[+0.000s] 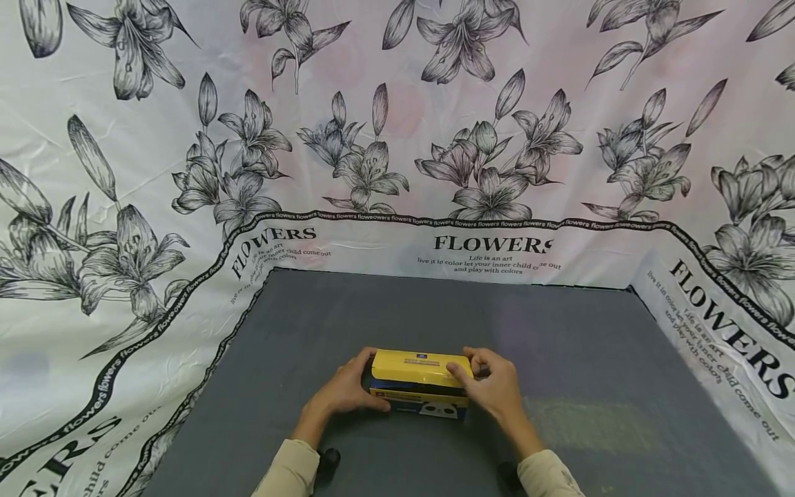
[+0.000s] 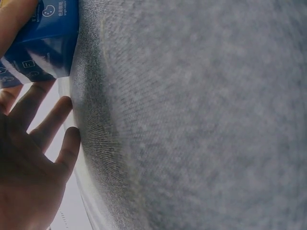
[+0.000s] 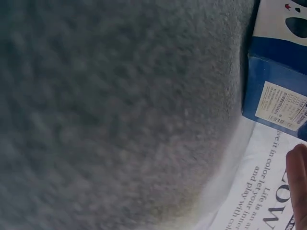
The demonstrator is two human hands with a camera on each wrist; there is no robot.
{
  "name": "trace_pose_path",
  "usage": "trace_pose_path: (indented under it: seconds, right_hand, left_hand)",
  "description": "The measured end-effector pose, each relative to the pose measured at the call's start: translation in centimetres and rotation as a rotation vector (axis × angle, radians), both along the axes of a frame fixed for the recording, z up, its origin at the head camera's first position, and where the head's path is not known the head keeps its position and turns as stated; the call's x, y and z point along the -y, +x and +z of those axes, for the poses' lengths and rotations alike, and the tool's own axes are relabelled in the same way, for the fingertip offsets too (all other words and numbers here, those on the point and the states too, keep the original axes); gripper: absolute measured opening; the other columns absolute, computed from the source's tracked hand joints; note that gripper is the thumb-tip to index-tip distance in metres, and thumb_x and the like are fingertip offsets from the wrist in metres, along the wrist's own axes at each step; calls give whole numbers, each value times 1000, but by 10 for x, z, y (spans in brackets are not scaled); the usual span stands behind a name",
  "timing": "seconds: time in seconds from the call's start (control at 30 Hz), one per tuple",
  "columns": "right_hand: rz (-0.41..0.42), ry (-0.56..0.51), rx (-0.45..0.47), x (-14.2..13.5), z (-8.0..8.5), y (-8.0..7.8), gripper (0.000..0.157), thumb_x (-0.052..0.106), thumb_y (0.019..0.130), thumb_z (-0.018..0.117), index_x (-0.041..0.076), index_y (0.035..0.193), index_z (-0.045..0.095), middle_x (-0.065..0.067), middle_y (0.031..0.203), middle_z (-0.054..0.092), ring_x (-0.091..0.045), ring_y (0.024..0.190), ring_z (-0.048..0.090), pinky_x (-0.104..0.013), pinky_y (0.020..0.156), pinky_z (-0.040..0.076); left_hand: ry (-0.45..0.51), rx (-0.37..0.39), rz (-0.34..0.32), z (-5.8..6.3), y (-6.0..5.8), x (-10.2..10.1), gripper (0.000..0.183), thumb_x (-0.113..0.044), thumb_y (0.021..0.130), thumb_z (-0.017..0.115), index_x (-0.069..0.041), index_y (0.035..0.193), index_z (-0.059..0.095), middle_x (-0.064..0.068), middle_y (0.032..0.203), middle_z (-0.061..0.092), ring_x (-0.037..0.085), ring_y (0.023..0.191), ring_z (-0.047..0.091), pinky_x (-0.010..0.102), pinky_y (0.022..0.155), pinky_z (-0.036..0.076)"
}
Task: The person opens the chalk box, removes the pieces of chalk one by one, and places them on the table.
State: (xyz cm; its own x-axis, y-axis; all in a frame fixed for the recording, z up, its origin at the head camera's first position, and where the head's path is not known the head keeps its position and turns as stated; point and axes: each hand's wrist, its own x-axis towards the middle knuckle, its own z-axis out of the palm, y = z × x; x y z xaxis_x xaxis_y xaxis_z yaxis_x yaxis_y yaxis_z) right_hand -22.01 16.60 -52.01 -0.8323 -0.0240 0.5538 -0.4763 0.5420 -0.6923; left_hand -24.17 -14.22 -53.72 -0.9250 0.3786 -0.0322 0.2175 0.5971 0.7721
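Note:
A cardboard box [image 1: 419,369] with a yellow top and dark blue sides lies lengthwise on the grey surface, a panda face printed on its front. My left hand [image 1: 344,388] holds its left end, thumb along the front and fingers reaching behind. In the left wrist view, some fingers of that hand [image 2: 33,158] spread out beyond the blue end. At the opposite end my right hand [image 1: 497,386] grips the upper right corner, its thumb on the yellow top. The right wrist view shows a white printed label [image 3: 283,105] on the box's blue end.
The box rests on a grey cloth-covered table [image 1: 298,324]. White curtain [image 1: 385,159] with black lily drawings and "FLOWERS" lettering closes off the back and both sides. Light sleeves [image 1: 292,469] reach in from the bottom, with small dark objects [image 1: 328,464] by the wrists.

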Motion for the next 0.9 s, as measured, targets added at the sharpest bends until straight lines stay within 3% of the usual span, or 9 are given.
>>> trace_pose_path:
  seconds: [0.1, 0.3, 0.43, 0.53, 0.9]
  right_hand:
    - [38, -88, 14, -1, -3, 1, 35, 13, 87, 81, 13, 73, 49, -15, 120, 74, -21, 86, 76, -26, 62, 58]
    - [82, -139, -5, -2, -4, 3, 12, 5, 93, 72, 9, 99, 62, -13, 123, 73, -10, 92, 73, -30, 73, 60]
    - [108, -89, -40, -3, -7, 5, 36, 3, 91, 72, 6, 126, 63, -14, 125, 70, -25, 102, 71, -33, 77, 60]
    - [122, -51, -44, -4, -9, 6, 49, 4, 90, 73, 6, 136, 59, -13, 133, 66, -34, 110, 67, -39, 78, 60]
    - [97, 27, 33, -2, -11, 6, 65, 12, 91, 74, 14, 151, 50, -14, 139, 61, -31, 115, 63, -47, 80, 56]
  left_hand:
    - [-5, 9, 5, -1, 0, 1, 96, -38, 67, 97, -28, 146, 43, 7, 135, 58, 34, 123, 52, 64, 99, 43]
    - [-25, 35, 22, 0, 1, 1, 101, -40, 67, 96, -25, 150, 40, 12, 142, 55, 41, 128, 51, 64, 98, 45]
    - [-45, 44, 30, 0, 1, 0, 106, -43, 68, 95, -21, 154, 37, 16, 155, 46, 47, 140, 43, 69, 104, 41]
    - [-39, 51, 33, 0, 2, 0, 107, -42, 68, 95, -22, 155, 36, 15, 156, 44, 48, 141, 41, 70, 105, 40]
    - [-36, 48, 35, 2, 2, -1, 106, -42, 68, 95, -21, 154, 37, 15, 156, 45, 47, 142, 41, 69, 106, 39]
